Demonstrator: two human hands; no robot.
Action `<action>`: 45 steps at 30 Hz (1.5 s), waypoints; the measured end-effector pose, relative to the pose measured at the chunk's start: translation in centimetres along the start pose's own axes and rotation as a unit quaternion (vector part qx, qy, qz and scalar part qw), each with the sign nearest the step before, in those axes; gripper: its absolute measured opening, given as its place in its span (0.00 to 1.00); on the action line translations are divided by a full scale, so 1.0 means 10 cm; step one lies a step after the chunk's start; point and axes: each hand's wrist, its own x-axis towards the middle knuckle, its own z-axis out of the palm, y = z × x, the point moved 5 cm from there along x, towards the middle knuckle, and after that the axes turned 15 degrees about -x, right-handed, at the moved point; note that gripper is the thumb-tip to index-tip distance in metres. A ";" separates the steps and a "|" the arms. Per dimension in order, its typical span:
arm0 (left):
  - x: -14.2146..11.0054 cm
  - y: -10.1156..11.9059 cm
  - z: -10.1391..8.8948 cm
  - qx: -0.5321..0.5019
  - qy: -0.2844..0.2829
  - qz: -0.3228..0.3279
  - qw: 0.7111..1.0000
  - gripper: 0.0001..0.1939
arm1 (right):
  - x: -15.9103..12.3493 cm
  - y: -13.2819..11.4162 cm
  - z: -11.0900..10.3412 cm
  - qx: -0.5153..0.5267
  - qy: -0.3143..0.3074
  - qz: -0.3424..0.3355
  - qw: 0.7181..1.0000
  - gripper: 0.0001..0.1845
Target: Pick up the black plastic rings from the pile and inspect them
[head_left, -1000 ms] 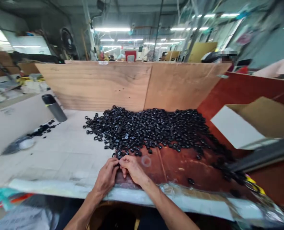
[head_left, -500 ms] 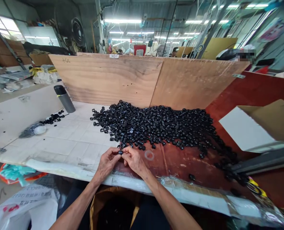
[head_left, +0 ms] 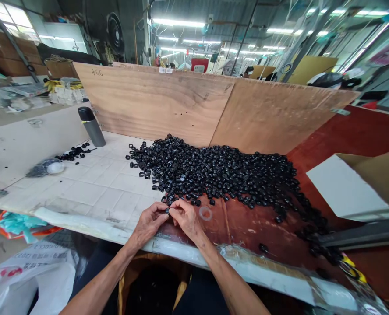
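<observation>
A big heap of small black plastic rings (head_left: 221, 175) lies on the bench against a plywood back wall (head_left: 155, 103). At the heap's near edge, my left hand (head_left: 148, 224) and my right hand (head_left: 187, 218) meet fingertip to fingertip. Both pinch one small black ring (head_left: 167, 211) between them, held just above the bench top. A thin clear ring (head_left: 205, 213) lies flat on the red board just right of my right hand.
A grey bottle with a black cap (head_left: 91, 127) stands at the back left, with a small cluster of black rings (head_left: 72, 153) and a plastic bag (head_left: 45, 167) near it. An open cardboard box (head_left: 362, 186) sits at right. White and teal bags (head_left: 26, 267) lie below the bench edge.
My hands stay pinched together at the heap's near edge. The camera has tilted and shifted, so the bench sits higher and more to the right in view.
</observation>
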 end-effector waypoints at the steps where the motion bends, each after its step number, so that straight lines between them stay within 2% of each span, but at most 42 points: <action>1: 0.00 -0.01 0.00 -0.023 0.001 -0.017 1.000 0.13 | -0.01 -0.03 0.00 -0.019 0.002 -0.014 1.000 0.07; 4: 0.01 -0.04 -0.02 -0.041 0.008 -0.031 0.999 0.15 | -0.03 -0.10 -0.03 -0.085 0.038 -0.075 0.993 0.07; 6: 0.01 -0.04 -0.02 -0.008 0.013 -0.003 1.000 0.14 | -0.05 -0.12 -0.04 -0.112 0.054 -0.095 0.988 0.06; 10: -0.03 0.04 0.04 0.133 0.005 0.116 0.984 0.09 | -0.06 -0.05 -0.01 -0.051 0.011 -0.021 0.998 0.06; 12: -0.10 0.13 0.07 0.177 -0.002 0.148 0.973 0.09 | -0.06 -0.01 -0.01 -0.010 -0.024 0.008 1.000 0.08; 14: -0.20 0.23 0.13 0.196 -0.038 0.119 0.973 0.10 | -0.03 0.03 -0.06 0.010 -0.018 0.019 1.000 0.10; 15: -0.26 0.27 0.17 0.205 -0.075 0.084 0.972 0.09 | -0.01 0.07 -0.12 0.008 0.016 0.026 0.999 0.12; 17: -0.39 0.33 0.26 0.233 -0.166 0.004 0.958 0.07 | 0.02 0.18 -0.28 -0.028 0.128 0.052 0.990 0.14; 19: -0.44 0.34 0.28 0.257 -0.203 -0.052 0.943 0.03 | 0.05 0.28 -0.41 -0.106 0.214 0.069 0.969 0.10; 20: -0.41 0.32 0.25 0.263 -0.184 -0.063 0.945 0.03 | 0.05 0.31 -0.46 -0.156 0.239 0.065 0.956 0.06; 22: -0.28 0.25 0.16 0.264 -0.098 -0.053 0.958 0.07 | 0.05 0.32 -0.54 -0.249 0.285 0.038 0.925 0.04; 24: -0.08 0.14 0.08 0.271 -0.017 -0.004 0.962 0.06 | 0.00 0.31 -0.63 -0.313 0.351 0.021 0.882 0.06; 26: 0.11 0.02 0.07 0.308 0.012 0.053 0.950 0.09 | -0.05 0.32 -0.69 -0.351 0.391 0.026 0.850 0.08; 28: 0.26 -0.07 0.10 0.360 0.016 0.081 0.929 0.12 | -0.03 0.34 -0.68 -0.379 0.374 0.027 0.846 0.11; 30: 0.36 -0.10 0.14 0.401 0.016 0.078 0.913 0.07 | 0.00 0.35 -0.63 -0.394 0.335 0.012 0.856 0.13; 32: 0.40 -0.07 0.16 0.420 0.022 0.047 0.906 0.05 | 0.03 0.34 -0.57 -0.394 0.304 -0.008 0.867 0.12; 37: 0.32 0.05 0.00 0.423 0.036 -0.053 0.904 0.15 | 0.06 0.26 -0.47 -0.355 0.229 -0.033 0.906 0.10; 39: 0.24 0.07 -0.11 0.407 0.044 -0.046 0.911 0.12 | 0.05 0.24 -0.45 -0.346 0.204 -0.043 0.915 0.13; 41: 0.17 0.07 -0.19 0.390 0.048 -0.017 0.919 0.04 | 0.05 0.24 -0.42 -0.346 0.183 -0.060 0.918 0.16; 42: 0.15 0.06 -0.20 0.386 0.041 0.001 0.922 0.04 | 0.05 0.24 -0.41 -0.350 0.175 -0.071 0.918 0.16; 45: 0.16 0.02 -0.12 0.403 0.004 0.043 0.914 0.13 | 0.06 0.25 -0.38 -0.356 0.159 -0.098 0.916 0.14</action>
